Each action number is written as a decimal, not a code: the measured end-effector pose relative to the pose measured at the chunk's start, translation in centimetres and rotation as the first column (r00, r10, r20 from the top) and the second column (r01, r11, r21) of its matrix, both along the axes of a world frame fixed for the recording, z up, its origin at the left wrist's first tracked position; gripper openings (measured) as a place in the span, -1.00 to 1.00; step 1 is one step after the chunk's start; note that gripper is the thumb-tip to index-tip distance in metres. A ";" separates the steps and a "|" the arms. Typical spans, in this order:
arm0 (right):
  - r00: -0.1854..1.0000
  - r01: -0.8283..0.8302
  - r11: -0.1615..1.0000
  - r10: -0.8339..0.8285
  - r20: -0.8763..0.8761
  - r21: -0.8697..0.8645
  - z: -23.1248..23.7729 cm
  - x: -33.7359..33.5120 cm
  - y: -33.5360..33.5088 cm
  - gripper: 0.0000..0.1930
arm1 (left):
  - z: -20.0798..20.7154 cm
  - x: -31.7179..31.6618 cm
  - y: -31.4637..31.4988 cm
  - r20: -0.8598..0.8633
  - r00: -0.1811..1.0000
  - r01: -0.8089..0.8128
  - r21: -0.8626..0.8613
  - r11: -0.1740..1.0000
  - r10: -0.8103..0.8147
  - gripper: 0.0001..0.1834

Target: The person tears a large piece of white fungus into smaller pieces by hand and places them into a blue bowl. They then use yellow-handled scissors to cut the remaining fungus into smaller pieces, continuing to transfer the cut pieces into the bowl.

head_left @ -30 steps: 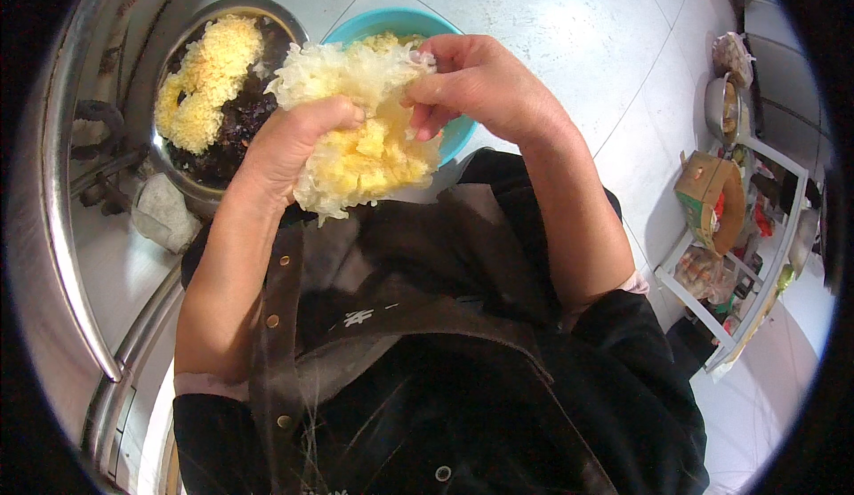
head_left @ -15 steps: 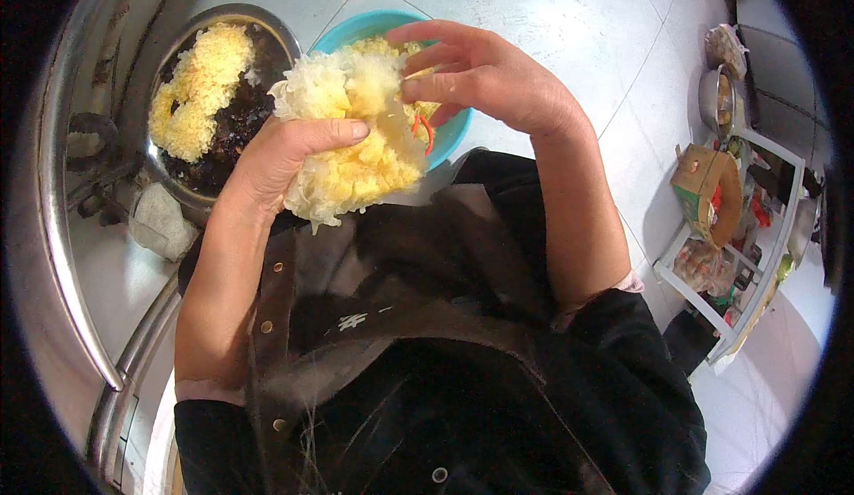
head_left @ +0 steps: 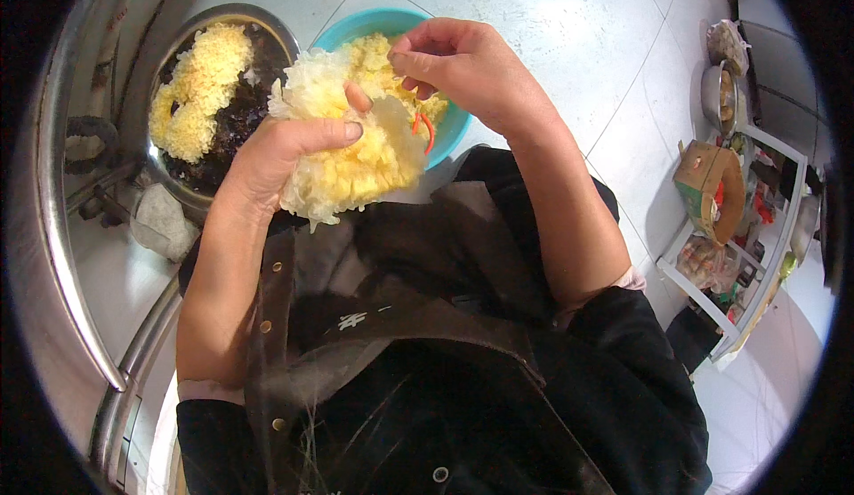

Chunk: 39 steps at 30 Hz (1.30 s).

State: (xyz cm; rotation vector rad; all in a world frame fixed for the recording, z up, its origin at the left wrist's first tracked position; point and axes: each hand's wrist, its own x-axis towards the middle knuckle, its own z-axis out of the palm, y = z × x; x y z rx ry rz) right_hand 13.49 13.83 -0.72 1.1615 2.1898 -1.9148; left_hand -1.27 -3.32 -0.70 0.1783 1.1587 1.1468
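My left hand (head_left: 283,152) is closed round a large frilly white-and-yellow snow fungus (head_left: 360,170), its thumb lying across the top and one fingertip poking through. To the right, my right hand (head_left: 458,64) is over a turquoise basin (head_left: 360,25), fingers curled and pinched together; what is between them, if anything, is too small to make out. In that basin lie yellow fungus pieces (head_left: 378,61). A red-orange loop (head_left: 427,132), like a scissors handle, shows beside the held fungus; the rest of it is hidden.
At the left stands a metal bowl (head_left: 285,34) with dark contents and a heap of yellow fungus (head_left: 200,86). A curved metal rail (head_left: 67,264) runs down the left side. On the far right are a white rack (head_left: 756,295), a cardboard box (head_left: 698,175) and a metal pot (head_left: 712,99).
My right hand has drawn its spread fingers together into a pinch, away from the fungus. A fingertip of my left hand now pokes through the fungus, which otherwise stays in place.
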 end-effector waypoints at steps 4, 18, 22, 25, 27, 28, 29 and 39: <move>0.967 -0.110 0.992 0.094 -0.236 -0.057 0.4 0.1 -0.7 -0.76 | 0.1 0.0 -0.3 -0.005 0.999 0.033 -0.009 0.999 -0.033 -0.46; 0.862 -0.336 0.909 0.402 -0.308 0.246 0.0 0.1 -2.2 -0.66 | -0.1 -0.1 -0.3 0.030 0.992 0.125 0.009 0.992 -0.125 -0.36; 0.844 -0.308 0.889 0.419 -0.334 0.339 -0.2 0.0 -2.4 -0.68 | -0.2 -0.1 -0.4 0.036 0.989 0.142 -0.007 0.990 -0.141 -0.37; 0.838 -0.325 0.854 0.459 -0.294 0.406 -0.3 -0.3 -2.3 -0.72 | -0.4 -0.1 -0.4 0.036 0.992 0.124 -0.003 0.992 -0.123 -0.35; 0.868 -0.322 0.878 0.423 -0.259 0.354 -0.4 -0.5 -2.2 -0.76 | -0.5 -0.1 -0.4 0.028 0.987 0.155 0.002 0.988 -0.155 -0.34; 0.882 -0.317 0.890 0.404 -0.243 0.327 -0.5 -0.7 -2.2 -0.77 | -0.5 -0.1 -0.5 0.022 0.985 0.172 0.003 0.985 -0.172 -0.33; 0.912 -0.265 0.923 0.334 -0.240 0.278 -0.5 -0.6 -2.1 -0.78 | -0.3 0.0 -0.5 0.022 0.988 0.154 0.000 0.988 -0.153 -0.32; 0.998 -0.026 1.000 0.027 -0.063 0.008 0.4 -0.3 0.2 -0.79 | 0.0 -0.3 -0.3 0.071 0.996 0.043 0.066 0.997 -0.048 -0.20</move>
